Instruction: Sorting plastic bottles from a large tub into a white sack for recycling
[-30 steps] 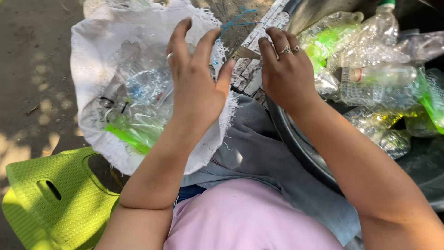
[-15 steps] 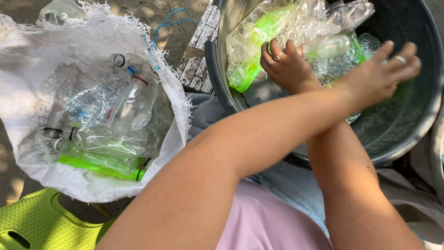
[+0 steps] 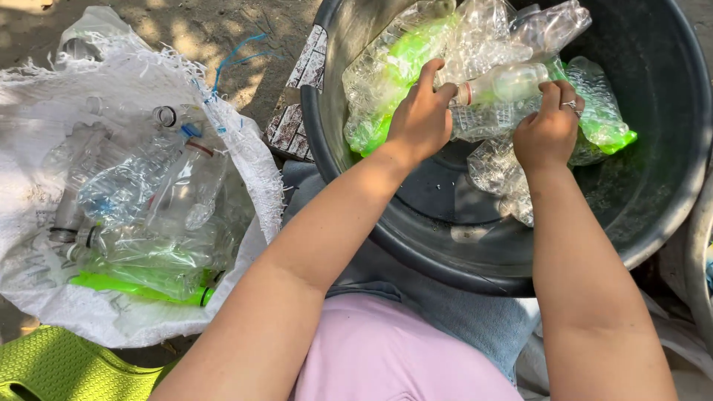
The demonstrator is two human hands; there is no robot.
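Sandy ground, white sack (image 3: 245, 160) of bottles beside black tub (image 3: 653, 178), both hands' fingers (image 3: 427, 74) gripping clear bottle (image 3: 505, 83)

Outdoor recycling yard: dirt ground (image 3: 186, 30), woven sack (image 3: 245, 148) and tub (image 3: 661, 193) of crushed bottles (image 3: 148, 193).

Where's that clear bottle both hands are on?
In the head view, upper right: the clear bottle lies across the pile of crushed bottles inside the dark tub, between the left hand and right hand.

Lighting: bright daylight, dappled shadow on the dirt ground (image 3: 186, 30). Glare on crumpled clear bottles (image 3: 475, 44); dark basin (image 3: 653, 148) interior shaded. Focus sharp throughout; slight wide-angle stretch at edges.
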